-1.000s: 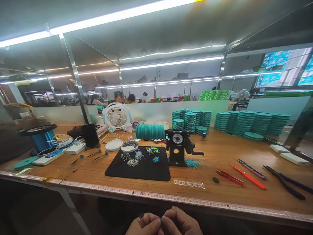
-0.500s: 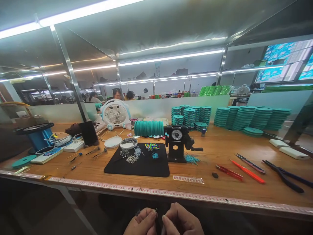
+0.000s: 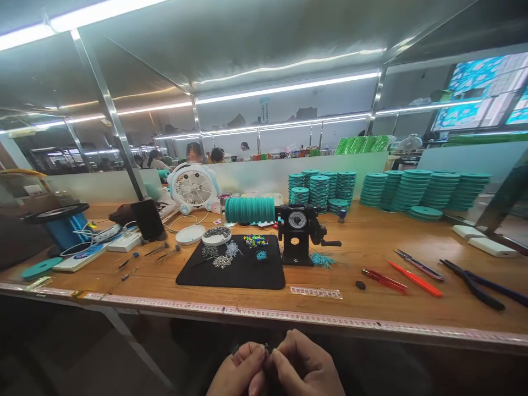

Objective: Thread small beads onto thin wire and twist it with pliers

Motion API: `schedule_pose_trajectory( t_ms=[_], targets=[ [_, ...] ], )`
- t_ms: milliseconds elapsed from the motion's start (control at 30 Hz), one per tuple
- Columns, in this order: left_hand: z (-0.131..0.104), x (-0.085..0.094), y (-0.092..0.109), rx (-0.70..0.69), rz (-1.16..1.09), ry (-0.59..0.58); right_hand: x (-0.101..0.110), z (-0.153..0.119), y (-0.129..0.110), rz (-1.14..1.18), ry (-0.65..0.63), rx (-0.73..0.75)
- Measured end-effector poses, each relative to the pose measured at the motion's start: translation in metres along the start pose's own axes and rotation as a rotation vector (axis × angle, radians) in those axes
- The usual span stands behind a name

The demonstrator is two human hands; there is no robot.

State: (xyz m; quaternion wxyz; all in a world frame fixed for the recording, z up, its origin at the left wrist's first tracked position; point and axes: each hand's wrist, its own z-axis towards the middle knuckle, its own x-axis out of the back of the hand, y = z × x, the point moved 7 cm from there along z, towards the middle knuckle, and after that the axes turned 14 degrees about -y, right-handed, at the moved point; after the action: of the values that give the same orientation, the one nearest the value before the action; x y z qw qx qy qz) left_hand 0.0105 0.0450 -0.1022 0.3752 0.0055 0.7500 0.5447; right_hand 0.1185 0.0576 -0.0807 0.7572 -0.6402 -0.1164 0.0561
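Below the table's front edge, my left hand [image 3: 239, 369] is closed in a pinch, thumb against forefinger. A tiny dark, shiny piece [image 3: 266, 346] shows at its fingertips, too small to name. My right hand [image 3: 307, 364] is pinched too, its fingertips almost touching those of the left; what they hold, if anything, is hidden. Beyond the hands lies a black mat [image 3: 243, 279] with small heaps of metal bits [image 3: 223, 262], coloured beads [image 3: 256, 240] and short blue pieces [image 3: 261, 255].
A black hand-cranked winder [image 3: 296, 242] carries a row of teal spools [image 3: 249, 210]. Teal spool stacks [image 3: 414, 190] stand behind. Pliers [image 3: 472, 283], an orange tool [image 3: 414, 278] and red tweezers [image 3: 384, 281] lie right. A measuring tape [image 3: 264, 314] runs along the front edge.
My hands have come closer together, so the right fingertips now nearly meet the left ones at the tiny piece. The camera view has shifted slightly; the things on the table have not moved.
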Motion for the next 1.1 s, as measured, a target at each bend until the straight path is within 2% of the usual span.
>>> schedule_pose_trajectory(
  t_ms=[200, 500, 667, 1100],
  targets=[
    [0.000, -0.004, 0.001, -0.024, -0.014, 0.031, 0.005, -0.005, -0.018, -0.014, -0.008, 0.047],
    [-0.002, -0.007, 0.000, 0.002, -0.111, 0.090, 0.005, -0.007, -0.014, -0.008, -0.022, 0.069],
    [-0.003, -0.011, 0.000, 0.005, -0.096, 0.093, 0.005, -0.006, -0.016, -0.059, -0.092, 0.051],
    [-0.006, -0.010, 0.000, 0.037, -0.058, 0.148, 0.006, -0.008, -0.025, -0.050, -0.078, 0.056]
  ],
)
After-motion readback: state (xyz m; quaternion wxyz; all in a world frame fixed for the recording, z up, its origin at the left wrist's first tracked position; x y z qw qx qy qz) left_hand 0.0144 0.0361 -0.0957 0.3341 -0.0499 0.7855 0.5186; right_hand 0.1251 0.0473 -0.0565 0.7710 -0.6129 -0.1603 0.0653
